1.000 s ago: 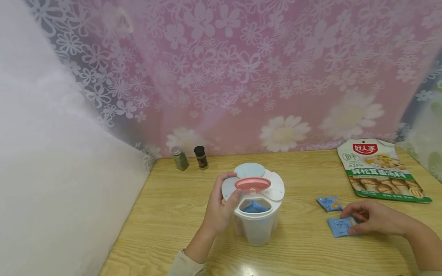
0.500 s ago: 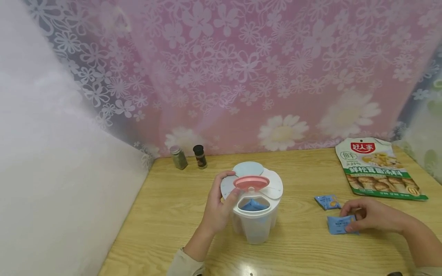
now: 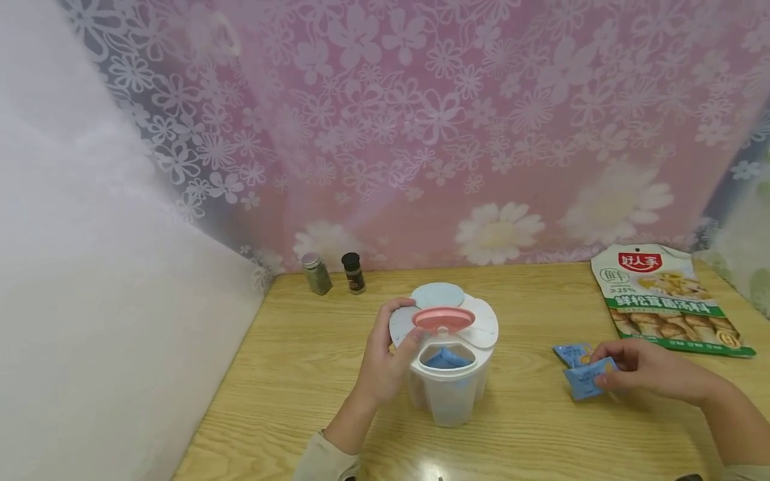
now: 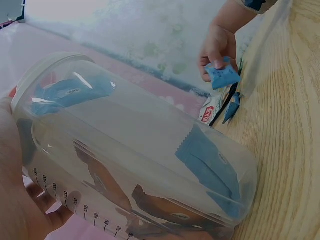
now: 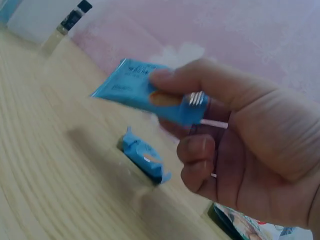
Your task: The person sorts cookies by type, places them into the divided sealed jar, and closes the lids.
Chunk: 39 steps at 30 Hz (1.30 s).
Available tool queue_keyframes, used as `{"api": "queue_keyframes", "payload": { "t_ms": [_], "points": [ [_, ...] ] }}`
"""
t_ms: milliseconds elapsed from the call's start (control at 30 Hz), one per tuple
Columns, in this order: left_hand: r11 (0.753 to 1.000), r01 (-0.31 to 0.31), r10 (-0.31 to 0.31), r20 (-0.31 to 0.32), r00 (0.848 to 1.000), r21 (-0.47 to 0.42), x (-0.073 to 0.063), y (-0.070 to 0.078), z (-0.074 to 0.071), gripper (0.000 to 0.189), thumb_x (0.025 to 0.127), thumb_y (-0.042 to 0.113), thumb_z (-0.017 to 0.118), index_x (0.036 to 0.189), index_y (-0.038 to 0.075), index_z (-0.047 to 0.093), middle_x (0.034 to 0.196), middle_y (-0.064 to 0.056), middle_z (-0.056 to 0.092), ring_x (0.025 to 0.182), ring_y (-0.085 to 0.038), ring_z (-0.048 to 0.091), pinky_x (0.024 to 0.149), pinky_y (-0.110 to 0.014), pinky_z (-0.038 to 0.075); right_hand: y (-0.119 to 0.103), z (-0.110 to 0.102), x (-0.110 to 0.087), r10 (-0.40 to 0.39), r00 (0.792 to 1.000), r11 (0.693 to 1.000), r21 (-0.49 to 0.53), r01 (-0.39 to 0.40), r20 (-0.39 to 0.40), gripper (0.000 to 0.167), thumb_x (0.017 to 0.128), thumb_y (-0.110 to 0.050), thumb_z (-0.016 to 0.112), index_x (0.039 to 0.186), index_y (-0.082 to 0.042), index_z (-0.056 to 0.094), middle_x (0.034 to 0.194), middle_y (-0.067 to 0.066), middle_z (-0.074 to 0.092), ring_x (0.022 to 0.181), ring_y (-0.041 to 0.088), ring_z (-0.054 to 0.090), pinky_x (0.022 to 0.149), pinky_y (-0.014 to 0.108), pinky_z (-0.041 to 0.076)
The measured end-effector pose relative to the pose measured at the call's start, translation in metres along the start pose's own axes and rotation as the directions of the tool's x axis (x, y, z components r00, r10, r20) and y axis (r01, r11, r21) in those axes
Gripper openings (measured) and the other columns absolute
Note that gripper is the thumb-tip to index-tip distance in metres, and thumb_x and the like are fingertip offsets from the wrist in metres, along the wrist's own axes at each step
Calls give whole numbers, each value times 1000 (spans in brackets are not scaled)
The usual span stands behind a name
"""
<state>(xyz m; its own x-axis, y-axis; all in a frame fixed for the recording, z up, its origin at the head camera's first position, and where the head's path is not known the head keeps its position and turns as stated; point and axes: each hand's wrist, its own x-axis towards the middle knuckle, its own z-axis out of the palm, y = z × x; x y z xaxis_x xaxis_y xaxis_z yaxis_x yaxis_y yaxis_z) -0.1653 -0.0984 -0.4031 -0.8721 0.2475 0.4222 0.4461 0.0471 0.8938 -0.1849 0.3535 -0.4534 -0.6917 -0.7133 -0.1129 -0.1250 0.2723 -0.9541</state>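
A clear plastic storage canister (image 3: 452,406) stands upright on the table, its white lid (image 3: 484,324) carrying a pink flap (image 3: 442,321) and a pale blue flap (image 3: 438,294). One lid opening is uncovered at the front, and a blue packet (image 3: 445,359) shows inside. My left hand (image 3: 380,367) grips the canister's left side, thumb on the lid. Through the wall, in the left wrist view, blue packets (image 4: 212,167) and brown packets (image 4: 172,207) lie in separate compartments. My right hand (image 3: 656,375) pinches a small blue packet (image 5: 125,87), lifted off the table. Another blue packet (image 5: 145,155) lies beneath it.
A large white and green food pouch (image 3: 668,300) lies at the back right. At the back left stand a jar of green herbs (image 3: 316,274) and a black-capped spice bottle (image 3: 353,274). A white wall (image 3: 120,300) borders the table's left side.
The right hand has raised the pinched blue packet off the table and slightly away from me, so it now overlaps the other packet in the head view. The left hand stays on the canister.
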Motion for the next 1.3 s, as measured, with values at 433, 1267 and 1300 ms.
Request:
{"api": "queue_keyframes", "payload": {
  "t_ms": [433, 1267, 1300],
  "points": [
    [1000, 23, -23, -5, 1000, 16, -2, 0, 0, 40, 99, 20, 57, 138, 17, 45, 134, -7, 53, 112, -19, 59, 95, -29, 53, -28, 22, 14, -135, 982, 991, -3, 136, -131, 17, 103, 5, 41, 103, 2, 58, 85, 2, 58, 73, 28, 50, 63, 38, 47],
    [1000, 0, 0, -10, 1000, 10, 0, 1, 1, 40, 99, 18, 56, 138, 17, 45, 130, -9, 55, 107, -17, 60, 91, -28, 54, -111, 74, 45, -470, 801, 873, -65, 483, -369, 36, 91, 24, 48, 111, 1, 66, 96, -4, 67, 88, 0, 62, 69, 20, 51],
    [1000, -2, 2, -12, 1000, 12, 0, 2, 1, 40, 99, 18, 56, 138, 16, 45, 129, -9, 55, 107, -17, 60, 91, -28, 54, -116, 77, 49, -485, 789, 866, -84, 492, -377, 37, 90, 24, 48, 109, -1, 67, 95, -5, 67, 87, 1, 63, 75, 16, 51]
  ]
}}
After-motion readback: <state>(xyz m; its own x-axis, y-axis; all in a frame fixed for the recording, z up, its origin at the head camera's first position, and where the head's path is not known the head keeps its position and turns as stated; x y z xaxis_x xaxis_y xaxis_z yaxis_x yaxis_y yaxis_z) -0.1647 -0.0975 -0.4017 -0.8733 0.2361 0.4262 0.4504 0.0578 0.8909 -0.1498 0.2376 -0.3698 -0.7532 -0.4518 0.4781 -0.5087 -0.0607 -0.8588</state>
